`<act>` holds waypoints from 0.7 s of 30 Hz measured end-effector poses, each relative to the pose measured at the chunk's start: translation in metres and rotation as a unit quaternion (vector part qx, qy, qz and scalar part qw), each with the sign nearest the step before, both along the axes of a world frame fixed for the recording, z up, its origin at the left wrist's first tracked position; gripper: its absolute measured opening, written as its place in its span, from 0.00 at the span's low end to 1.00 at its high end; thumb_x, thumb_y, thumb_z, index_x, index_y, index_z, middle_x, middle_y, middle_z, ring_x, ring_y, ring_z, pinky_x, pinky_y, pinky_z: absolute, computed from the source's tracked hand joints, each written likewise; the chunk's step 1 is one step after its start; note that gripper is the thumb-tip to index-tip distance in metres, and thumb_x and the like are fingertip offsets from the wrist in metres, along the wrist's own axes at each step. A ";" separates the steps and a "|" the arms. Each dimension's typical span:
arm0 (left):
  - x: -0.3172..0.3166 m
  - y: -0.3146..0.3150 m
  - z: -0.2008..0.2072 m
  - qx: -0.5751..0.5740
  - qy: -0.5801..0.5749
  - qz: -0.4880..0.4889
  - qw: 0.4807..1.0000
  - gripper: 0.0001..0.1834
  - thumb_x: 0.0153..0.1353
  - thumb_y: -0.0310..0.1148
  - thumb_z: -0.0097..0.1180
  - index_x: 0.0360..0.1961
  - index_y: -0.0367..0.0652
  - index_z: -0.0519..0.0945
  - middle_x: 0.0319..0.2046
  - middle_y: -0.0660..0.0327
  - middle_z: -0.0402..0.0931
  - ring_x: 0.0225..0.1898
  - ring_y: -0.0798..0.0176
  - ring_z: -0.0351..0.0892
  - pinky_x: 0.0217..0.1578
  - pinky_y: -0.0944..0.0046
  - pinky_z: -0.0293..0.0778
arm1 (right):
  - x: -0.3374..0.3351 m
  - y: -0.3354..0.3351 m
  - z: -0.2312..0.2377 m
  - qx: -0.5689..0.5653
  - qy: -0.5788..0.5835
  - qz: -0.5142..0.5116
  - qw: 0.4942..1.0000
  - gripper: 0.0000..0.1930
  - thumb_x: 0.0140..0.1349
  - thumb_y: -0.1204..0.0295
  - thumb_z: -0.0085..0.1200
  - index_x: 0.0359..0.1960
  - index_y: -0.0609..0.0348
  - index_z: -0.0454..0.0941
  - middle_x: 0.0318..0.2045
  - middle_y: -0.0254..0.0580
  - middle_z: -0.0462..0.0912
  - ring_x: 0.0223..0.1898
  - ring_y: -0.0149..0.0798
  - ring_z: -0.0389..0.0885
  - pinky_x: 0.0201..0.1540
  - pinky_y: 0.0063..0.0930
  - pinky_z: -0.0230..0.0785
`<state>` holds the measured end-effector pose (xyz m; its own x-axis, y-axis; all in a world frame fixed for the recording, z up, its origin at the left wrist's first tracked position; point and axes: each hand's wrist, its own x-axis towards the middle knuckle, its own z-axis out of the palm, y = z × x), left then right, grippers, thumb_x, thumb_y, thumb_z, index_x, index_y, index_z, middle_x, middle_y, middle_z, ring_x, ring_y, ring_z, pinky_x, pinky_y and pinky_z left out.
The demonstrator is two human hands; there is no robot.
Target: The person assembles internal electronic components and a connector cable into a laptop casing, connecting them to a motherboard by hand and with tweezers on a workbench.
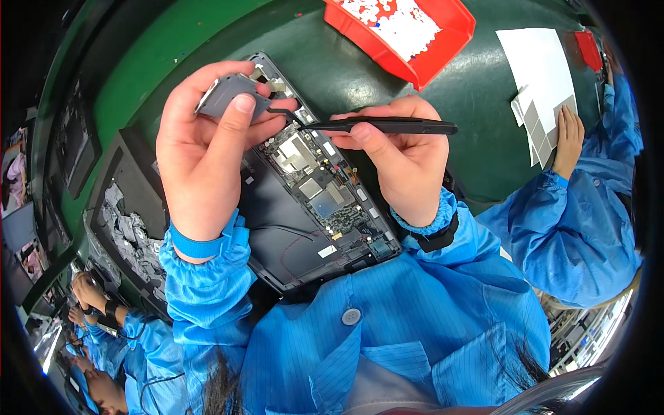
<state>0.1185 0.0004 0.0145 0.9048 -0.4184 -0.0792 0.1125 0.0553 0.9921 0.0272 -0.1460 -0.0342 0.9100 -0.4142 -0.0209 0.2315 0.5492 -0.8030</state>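
My left hand [204, 155] is raised over an opened tablet-like device [277, 197], with a small flat grey plate [228, 95] pinched between thumb and fingers. In my right hand [411, 155] are black tweezers [408, 125], held level, their bent tip pointing left and reaching the fingertips of my left hand. Whether the tip touches the plate I cannot tell. Beneath both hands the device lies tilted, its circuit board [332, 207], metal shields and thin cables exposed along the right side. My left hand hides part of its upper end.
A red bin [387, 52] of small white pieces stands beyond my hands. To the left, a black tray [131, 159] holds many grey parts. At right, a co-worker's hand [568, 142] rests on white sheets [536, 66] with grey rectangles. More blue-sleeved people sit lower left.
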 end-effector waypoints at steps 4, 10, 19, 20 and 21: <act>-0.001 0.003 -0.003 0.049 -0.078 -0.004 0.996 0.14 0.60 0.22 0.49 0.47 0.33 0.68 0.38 0.52 0.75 0.40 0.55 0.78 0.40 0.64 0.77 | -0.001 0.007 0.003 -0.010 0.008 -0.017 1.000 0.10 0.53 0.87 0.53 0.35 0.69 0.66 0.33 0.52 0.78 0.37 0.37 0.80 0.40 0.26 0.76; 0.001 0.008 -0.004 0.093 -0.098 0.019 0.991 0.11 0.58 0.19 0.51 0.42 0.32 0.69 0.36 0.54 0.77 0.39 0.61 0.78 0.40 0.68 0.74 | 0.000 0.017 0.002 -0.141 0.010 -0.046 0.989 0.10 0.51 0.87 0.55 0.33 0.69 0.68 0.31 0.47 0.77 0.35 0.33 0.80 0.37 0.23 0.75; 0.003 0.001 -0.005 0.102 -0.073 0.017 0.992 0.11 0.59 0.20 0.50 0.43 0.32 0.69 0.36 0.54 0.77 0.38 0.61 0.79 0.39 0.69 0.74 | 0.001 0.014 -0.004 -0.177 0.015 -0.061 0.982 0.11 0.49 0.87 0.57 0.31 0.68 0.69 0.29 0.43 0.76 0.31 0.28 0.78 0.33 0.18 0.72; 0.003 0.001 -0.004 0.102 -0.073 0.017 0.992 0.11 0.59 0.20 0.50 0.43 0.32 0.69 0.36 0.54 0.77 0.38 0.61 0.79 0.39 0.69 0.74 | 0.001 0.014 -0.004 -0.177 0.013 -0.062 0.982 0.11 0.48 0.87 0.57 0.31 0.68 0.69 0.28 0.42 0.76 0.31 0.28 0.78 0.32 0.17 0.71; 0.003 0.000 -0.005 0.102 -0.071 0.019 0.992 0.11 0.59 0.20 0.50 0.43 0.32 0.69 0.36 0.54 0.77 0.38 0.61 0.79 0.39 0.69 0.74 | 0.001 0.014 -0.004 -0.176 0.013 -0.063 0.982 0.11 0.48 0.87 0.57 0.31 0.68 0.69 0.28 0.42 0.76 0.31 0.28 0.78 0.32 0.17 0.71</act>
<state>0.1220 0.0007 0.0097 0.9278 -0.3720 -0.0286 -0.0281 -0.1462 0.9888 0.0287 -0.1323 -0.0385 0.8522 -0.5090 0.1210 0.2564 0.2046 -0.9447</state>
